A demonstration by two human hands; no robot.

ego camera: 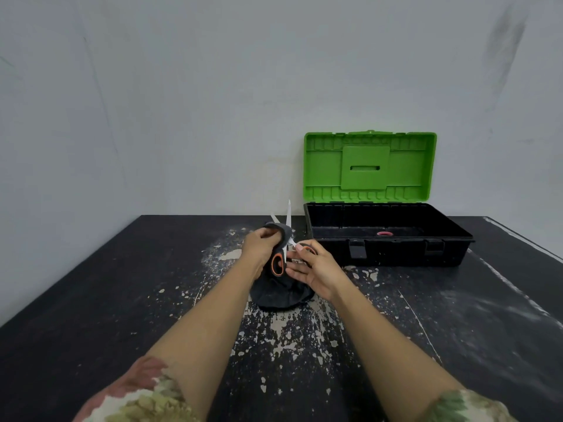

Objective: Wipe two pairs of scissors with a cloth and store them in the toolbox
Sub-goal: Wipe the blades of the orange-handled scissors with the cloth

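Note:
A pair of scissors (288, 219) with orange-and-black handles is held upright over the middle of the table, its silver blades spread and pointing up. My right hand (313, 266) grips one handle of it. My left hand (260, 245) presses a dark grey cloth (281, 292) around the blades near the pivot; the rest of the cloth hangs down onto the table. The toolbox (387, 251) stands to the right, black base open and green lid (370, 166) tipped back against the wall. A pink handle ring (384, 233) shows inside the box; whatever it belongs to is hidden.
The dark tabletop (152, 300) is worn, with pale chipped patches in the middle. A grey wall stands close behind the table and the toolbox. The table's right edge runs diagonally past the box.

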